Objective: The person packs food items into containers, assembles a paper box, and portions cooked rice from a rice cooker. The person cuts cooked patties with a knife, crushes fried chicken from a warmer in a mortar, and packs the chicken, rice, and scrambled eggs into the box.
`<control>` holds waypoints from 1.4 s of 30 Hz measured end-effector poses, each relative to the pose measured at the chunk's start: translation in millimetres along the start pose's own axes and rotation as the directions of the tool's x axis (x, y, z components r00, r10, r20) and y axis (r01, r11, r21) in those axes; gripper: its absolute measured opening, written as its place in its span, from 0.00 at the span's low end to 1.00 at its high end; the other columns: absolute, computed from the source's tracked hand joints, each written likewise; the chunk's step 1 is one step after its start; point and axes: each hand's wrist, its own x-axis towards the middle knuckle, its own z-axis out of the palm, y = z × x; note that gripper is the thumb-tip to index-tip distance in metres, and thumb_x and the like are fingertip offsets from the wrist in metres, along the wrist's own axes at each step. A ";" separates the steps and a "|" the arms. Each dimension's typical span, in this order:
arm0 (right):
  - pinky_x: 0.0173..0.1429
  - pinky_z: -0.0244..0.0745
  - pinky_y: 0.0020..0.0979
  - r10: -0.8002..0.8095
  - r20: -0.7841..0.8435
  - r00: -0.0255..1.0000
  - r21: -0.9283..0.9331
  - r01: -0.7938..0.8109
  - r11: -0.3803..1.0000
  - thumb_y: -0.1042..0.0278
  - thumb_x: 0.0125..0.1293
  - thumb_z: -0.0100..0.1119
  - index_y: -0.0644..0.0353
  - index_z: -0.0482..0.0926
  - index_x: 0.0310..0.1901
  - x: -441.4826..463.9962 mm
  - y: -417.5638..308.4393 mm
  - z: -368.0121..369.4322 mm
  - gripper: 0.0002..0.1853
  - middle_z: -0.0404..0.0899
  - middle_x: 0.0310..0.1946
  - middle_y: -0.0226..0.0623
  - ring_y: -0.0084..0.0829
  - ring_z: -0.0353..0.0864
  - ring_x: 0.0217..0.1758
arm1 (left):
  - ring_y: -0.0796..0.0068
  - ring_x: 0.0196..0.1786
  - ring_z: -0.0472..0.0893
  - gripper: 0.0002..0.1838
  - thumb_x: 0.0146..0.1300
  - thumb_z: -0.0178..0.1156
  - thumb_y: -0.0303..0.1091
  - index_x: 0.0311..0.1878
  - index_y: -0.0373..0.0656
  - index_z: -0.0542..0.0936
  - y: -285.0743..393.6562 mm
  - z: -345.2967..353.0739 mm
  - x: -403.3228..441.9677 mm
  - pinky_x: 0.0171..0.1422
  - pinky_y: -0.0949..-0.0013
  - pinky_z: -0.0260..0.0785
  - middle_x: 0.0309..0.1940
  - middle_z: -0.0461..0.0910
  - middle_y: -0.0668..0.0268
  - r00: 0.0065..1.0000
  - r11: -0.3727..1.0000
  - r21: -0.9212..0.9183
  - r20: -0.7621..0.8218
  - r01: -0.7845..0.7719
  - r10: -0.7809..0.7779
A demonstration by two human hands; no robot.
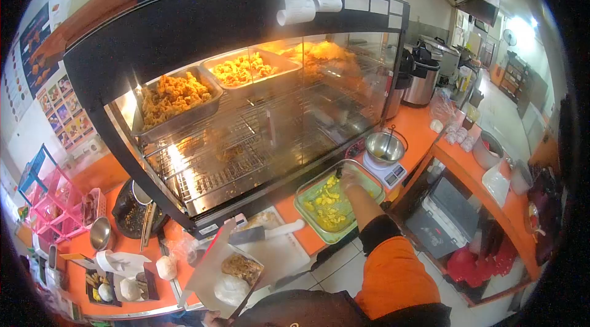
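My right hand (pixel 350 178) reaches over a green-lined tray (pixel 298 203) holding yellow food pieces (pixel 329 204). Its fingers are closed around a small dark item (pixel 339 172) that I cannot make out. At the bottom edge, my left hand (pixel 212 319) grips an open paper food box (pixel 206 265), partly cut off by the frame. Inside that box lie a wrapped white ball (pixel 232 291), which looks like rice, and a browned piece of food (pixel 243 268).
A heated glass display cabinet (pixel 246 136) with trays of fried food stands ahead. A metal bowl (pixel 386 147) sits on a white scale (pixel 393 174) beyond the tray. A knife (pixel 270 232) lies on a white board (pixel 289 256). Another filled box (pixel 123 287) is at left.
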 end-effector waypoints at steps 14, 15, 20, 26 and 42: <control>0.67 0.61 0.41 -0.005 0.343 0.939 0.211 -0.072 0.975 0.37 0.48 0.64 0.57 0.59 0.67 -149.3 -67.9 -185.9 0.49 0.65 0.62 0.50 0.47 0.68 0.63 | 0.58 0.34 0.78 0.20 0.42 0.56 0.40 0.37 0.36 0.75 -8.4 -50.5 -3.2 0.35 0.58 0.72 0.32 0.78 0.56 0.996 0.998 -0.059 0.088 0.006 -0.001; 0.67 0.60 0.42 -0.016 0.375 0.927 0.195 -0.063 0.979 0.36 0.48 0.64 0.56 0.59 0.67 -141.4 -63.5 -176.4 0.48 0.65 0.63 0.49 0.46 0.67 0.64 | 0.58 0.35 0.78 0.22 0.42 0.56 0.41 0.40 0.36 0.74 -3.0 -29.2 -10.0 0.35 0.58 0.72 0.33 0.78 0.56 0.999 0.997 -0.070 0.042 0.014 -0.011; 0.69 0.56 0.43 -0.014 0.265 0.964 0.224 -0.048 0.973 0.33 0.48 0.61 0.57 0.62 0.66 -148.3 -55.5 -125.1 0.48 0.60 0.66 0.47 0.44 0.62 0.68 | 0.57 0.37 0.79 0.29 0.42 0.55 0.43 0.48 0.37 0.71 18.4 51.8 -35.5 0.38 0.59 0.74 0.36 0.77 0.55 0.994 0.990 -0.140 -0.098 0.027 -0.041; 0.70 0.56 0.42 0.095 0.429 0.898 0.187 -0.191 0.964 0.31 0.51 0.57 0.59 0.55 0.68 -163.2 -79.5 -142.0 0.51 0.58 0.67 0.50 0.43 0.61 0.68 | 0.59 0.40 0.79 0.26 0.45 0.53 0.43 0.47 0.37 0.72 27.0 86.2 -42.5 0.38 0.61 0.74 0.34 0.77 0.57 0.997 0.992 -0.107 0.035 0.070 -0.066; 0.65 0.61 0.39 0.111 0.331 0.937 0.301 -0.217 0.929 0.24 0.53 0.44 0.64 0.60 0.66 -224.3 -143.3 -211.9 0.51 0.70 0.58 0.54 0.40 0.67 0.65 | 0.53 0.61 0.69 0.37 0.40 0.55 0.31 0.61 0.35 0.64 42.5 105.3 -39.6 0.67 0.47 0.60 0.58 0.69 0.54 0.963 0.933 -0.272 0.196 0.237 -0.187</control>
